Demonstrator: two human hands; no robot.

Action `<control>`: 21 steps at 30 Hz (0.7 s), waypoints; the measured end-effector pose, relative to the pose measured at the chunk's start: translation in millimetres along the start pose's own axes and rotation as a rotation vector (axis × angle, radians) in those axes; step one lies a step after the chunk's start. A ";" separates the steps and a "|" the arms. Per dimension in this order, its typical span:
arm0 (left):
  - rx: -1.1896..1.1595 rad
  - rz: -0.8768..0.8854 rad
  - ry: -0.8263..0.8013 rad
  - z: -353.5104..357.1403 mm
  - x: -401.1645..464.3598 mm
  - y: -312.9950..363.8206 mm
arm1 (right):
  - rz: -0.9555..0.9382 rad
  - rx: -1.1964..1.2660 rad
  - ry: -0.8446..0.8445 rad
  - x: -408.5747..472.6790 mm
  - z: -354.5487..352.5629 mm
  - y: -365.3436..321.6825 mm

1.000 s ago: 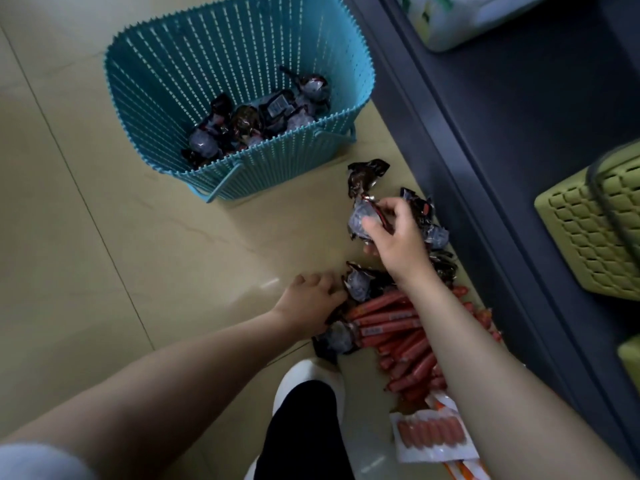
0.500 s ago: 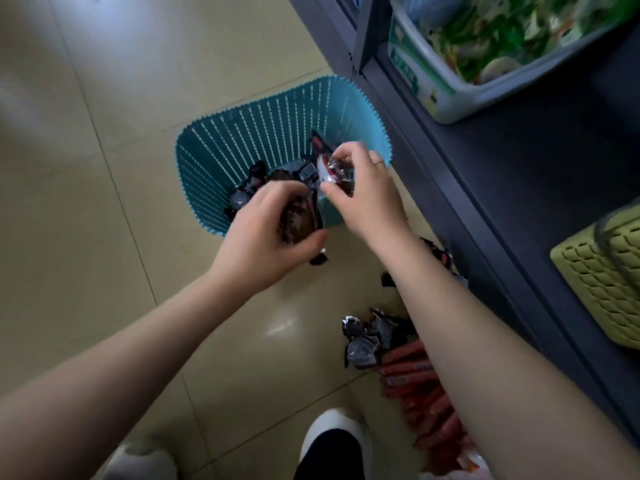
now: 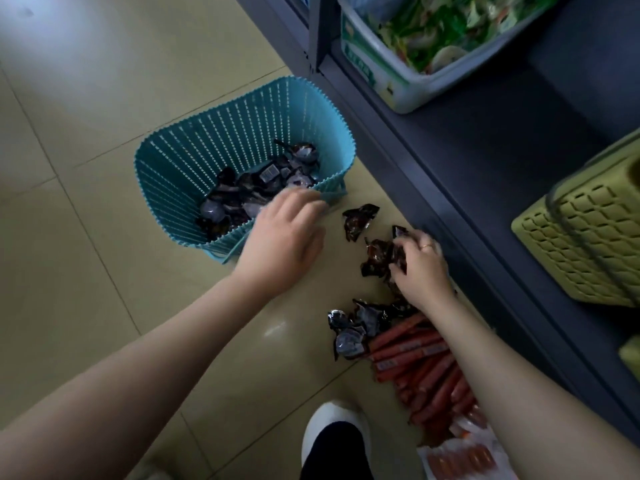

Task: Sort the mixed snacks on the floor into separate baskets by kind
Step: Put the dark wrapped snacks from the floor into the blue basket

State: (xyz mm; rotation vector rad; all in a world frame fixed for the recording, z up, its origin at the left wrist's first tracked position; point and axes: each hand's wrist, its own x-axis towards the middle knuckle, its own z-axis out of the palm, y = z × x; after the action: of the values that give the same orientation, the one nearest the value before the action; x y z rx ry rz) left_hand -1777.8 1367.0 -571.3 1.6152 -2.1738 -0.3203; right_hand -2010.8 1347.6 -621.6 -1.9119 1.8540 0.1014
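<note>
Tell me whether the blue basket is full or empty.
Neither: the blue basket is partly filled. Dark-wrapped snacks cover its bottom only, and its slatted walls stand bare well above them.

Both bare forearms reach forward and down from the bottom of the view. The left hand (image 3: 282, 242) is seen from the back, palm down; its fingers (image 3: 304, 202) are loosely spread and a little blurred, and they hold nothing. The right hand (image 3: 420, 266) is lower and further right. Its fingers are curled, with a ring on one of them. A foot in a white shoe (image 3: 334, 434) stands between the arms.
</note>
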 end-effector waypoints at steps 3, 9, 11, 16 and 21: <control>-0.071 0.088 -0.257 44.6 -28.3 23.5 | 0.123 0.030 0.009 3.4 6.9 17.3; -0.108 -0.249 -0.804 108.4 -50.3 42.6 | 0.186 0.191 -0.107 17.3 19.4 41.0; -0.030 -0.208 -0.807 118.9 -56.7 47.0 | 0.177 0.189 -0.160 19.3 24.4 40.0; 0.155 -0.141 -0.762 139.2 -67.6 49.9 | 0.131 -0.045 -0.244 17.7 35.8 17.3; 0.037 -0.276 -0.795 132.7 -60.1 43.5 | -0.060 -0.140 -0.130 5.5 39.9 4.6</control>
State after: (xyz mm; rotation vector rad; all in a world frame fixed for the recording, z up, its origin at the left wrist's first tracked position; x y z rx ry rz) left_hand -1860.7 1429.5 -682.3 2.0480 -2.4717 -1.1823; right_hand -2004.1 1357.7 -660.2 -2.0016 1.7421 0.3357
